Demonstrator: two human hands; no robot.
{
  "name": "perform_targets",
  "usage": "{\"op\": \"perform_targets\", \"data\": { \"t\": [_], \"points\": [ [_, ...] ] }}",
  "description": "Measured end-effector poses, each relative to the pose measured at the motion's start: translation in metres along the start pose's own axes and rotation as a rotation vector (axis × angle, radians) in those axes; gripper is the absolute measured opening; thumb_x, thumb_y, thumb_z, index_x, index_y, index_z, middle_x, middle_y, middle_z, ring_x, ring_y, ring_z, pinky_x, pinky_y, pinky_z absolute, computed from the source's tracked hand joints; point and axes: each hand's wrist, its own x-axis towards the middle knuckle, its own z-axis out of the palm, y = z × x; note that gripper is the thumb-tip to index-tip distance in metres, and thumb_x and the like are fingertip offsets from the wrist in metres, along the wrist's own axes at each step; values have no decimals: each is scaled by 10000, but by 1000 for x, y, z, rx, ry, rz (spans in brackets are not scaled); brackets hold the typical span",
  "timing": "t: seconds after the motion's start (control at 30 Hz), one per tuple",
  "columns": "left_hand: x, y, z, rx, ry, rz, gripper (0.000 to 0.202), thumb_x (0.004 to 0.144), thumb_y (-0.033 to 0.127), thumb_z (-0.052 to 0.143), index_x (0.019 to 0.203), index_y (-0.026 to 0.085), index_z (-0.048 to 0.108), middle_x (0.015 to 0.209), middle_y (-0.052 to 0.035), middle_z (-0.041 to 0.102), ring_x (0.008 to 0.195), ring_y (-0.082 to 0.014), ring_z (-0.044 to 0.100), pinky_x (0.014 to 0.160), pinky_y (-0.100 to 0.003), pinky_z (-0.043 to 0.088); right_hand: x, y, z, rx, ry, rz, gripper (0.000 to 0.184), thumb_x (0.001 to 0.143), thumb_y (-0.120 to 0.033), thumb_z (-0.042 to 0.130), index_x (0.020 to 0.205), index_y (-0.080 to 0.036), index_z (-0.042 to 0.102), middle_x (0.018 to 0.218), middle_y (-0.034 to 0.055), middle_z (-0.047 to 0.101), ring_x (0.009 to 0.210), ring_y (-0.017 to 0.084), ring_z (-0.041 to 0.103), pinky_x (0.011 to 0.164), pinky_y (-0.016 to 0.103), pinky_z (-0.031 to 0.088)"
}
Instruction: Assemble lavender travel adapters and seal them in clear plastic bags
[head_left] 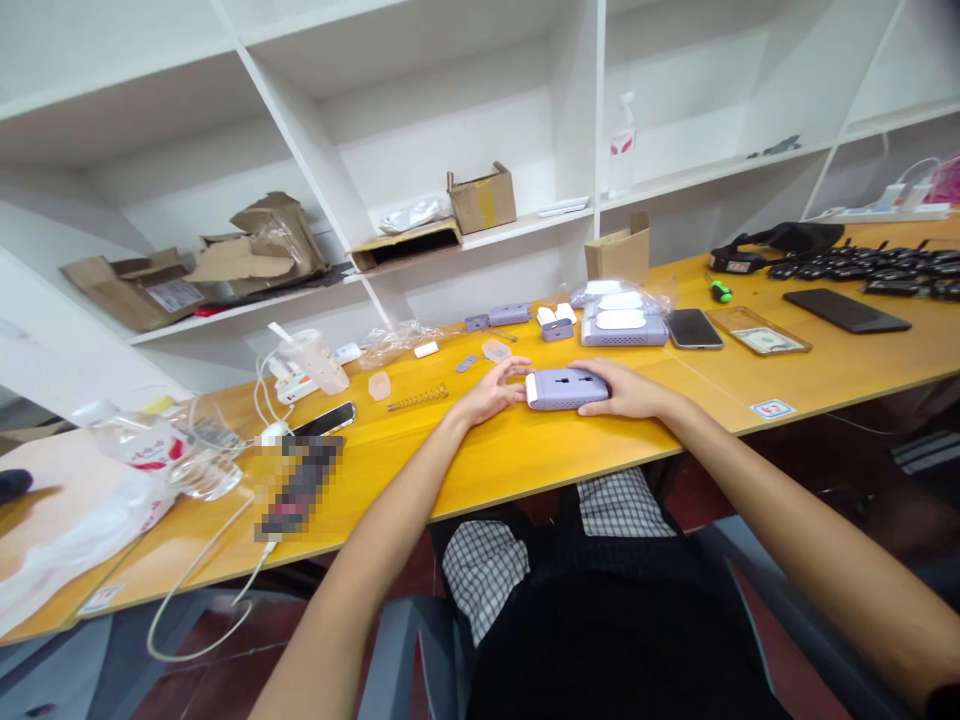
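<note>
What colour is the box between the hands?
Rectangular plastic box: light purple with a white end, shown in head view.

At near left, a pixelated patch [300, 488] blurs out whatever lies there. The right hand [626, 390] covers the right end of the purple casing [566, 388], so that end can't be seen. The plastic bag [67, 530] runs off the left edge, while the black gadgets [900, 270] and pink bag [946, 182] run off the right. The dark item [772, 146] high at far right is too small to make out.

White shelving [450, 110] holds torn cardboard boxes [482, 198] behind a long yellow wooden surface [375, 490], a grey chair [394, 665] on the dark red floor [217, 690].
</note>
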Motion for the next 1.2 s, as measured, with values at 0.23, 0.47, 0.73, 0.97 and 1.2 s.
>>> {"op": "perform_targets", "data": {
  "t": [0.23, 0.47, 0.73, 0.97, 1.2],
  "points": [
    [1, 0, 0, 8, 4, -5, 599, 591, 53, 709, 1162, 225, 655, 1347, -95, 571, 912, -168, 689, 850, -323, 517, 0, 2, 1, -14, -1, 6, 883, 776, -637, 792, 1543, -330, 479, 1518, 111, 561, 1360, 391, 550, 1151, 628, 416],
    [1, 1, 2, 26, 31, -13, 573, 590, 64, 745, 1137, 224, 683, 1362, -89, 579, 921, -166, 680, 873, -332, 516, 0, 3, 2, -22, -5, -1, 879, 792, -651, 762, 1561, -352, 461, 1531, 102, 552, 1356, 407, 544, 1153, 654, 401],
    [1, 1, 3, 14, 42, -13, 523, 598, 92, 782, 1103, 204, 703, 1322, -91, 611, 941, -179, 677, 873, -325, 531, 0, 1, 1, -20, -8, 14, 887, 786, -654, 767, 1555, -323, 473, 1529, 117, 550, 1359, 407, 541, 1153, 644, 405],
    [3, -3, 5, 251, 120, 51, 468, 702, 269, 872, 1118, 170, 684, 1260, -110, 637, 1052, -210, 643, 992, -381, 495, 0, 3, 2, -20, 0, 6, 879, 784, -649, 776, 1548, -341, 471, 1509, 112, 561, 1364, 401, 542, 1158, 649, 401],
    [3, 2, -4, 367, 60, 16, 540, 724, 320, 887, 1182, 176, 639, 1194, -100, 663, 850, -166, 675, 896, -384, 535, 1, 5, 5, -17, 66, 33, 937, 779, -590, 803, 1577, -297, 407, 1546, 139, 504, 1403, 399, 513, 1176, 609, 410]
  ]
}}
